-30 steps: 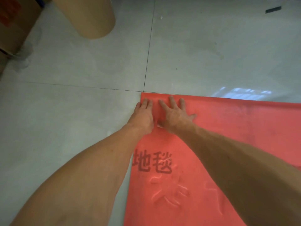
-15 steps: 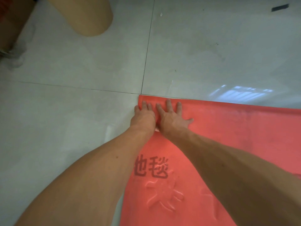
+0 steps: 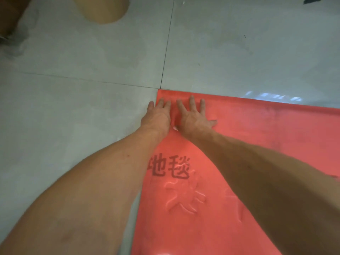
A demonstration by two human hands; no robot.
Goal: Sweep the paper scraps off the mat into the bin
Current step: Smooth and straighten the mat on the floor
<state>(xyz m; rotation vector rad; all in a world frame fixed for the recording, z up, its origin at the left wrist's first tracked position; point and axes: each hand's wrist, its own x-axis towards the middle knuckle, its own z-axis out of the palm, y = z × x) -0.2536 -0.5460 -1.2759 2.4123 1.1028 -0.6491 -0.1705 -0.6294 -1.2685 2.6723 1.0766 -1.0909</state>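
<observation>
2 bare hands lie side by side, palms down, on the upper-left corner of a red mat (image 3: 257, 135), mid-frame. The left hand (image 3: 156, 116) straddles the mat's edge, its outer finger on the grey tiled floor (image 3: 73, 126). The right hand (image 3: 195, 118) is fully on the mat. Each grip is wide: fingers straight, holding nothing. Pressed together, they likely form 1 blade to push scraps off this corner. Only 1 scrap (image 3: 175, 128) shows, a small white fleck between the heels of the hands; others may lie hidden under the palms. The mat is smooth, with black characters (image 3: 169, 167) and raised lettering lower down. What is probably the bin (image 3: 103, 10), tan and round, stands well apart at upper left.
</observation>
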